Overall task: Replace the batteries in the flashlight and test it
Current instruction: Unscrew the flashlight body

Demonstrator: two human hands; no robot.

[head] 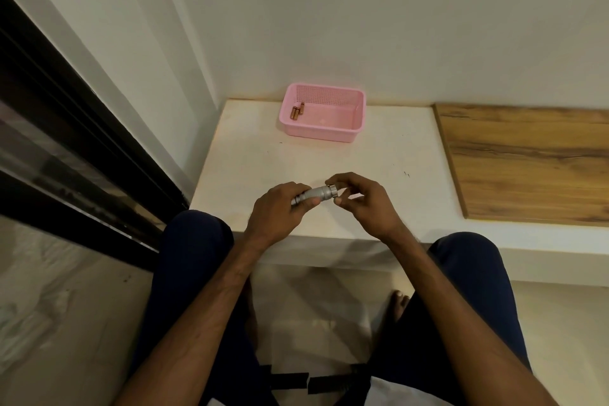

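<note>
Left hand (280, 211) grips flashlight (318, 193); right hand (362, 204) pinches its head.

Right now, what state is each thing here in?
flashlight: looks assembled, held level above the white ledge; cannot tell whether it is lit.
left hand: grips the flashlight's body.
right hand: pinches its head end.
pink basket: upright on the ledge, open-topped.
batteries: lying side by side in the basket's left corner.
</note>
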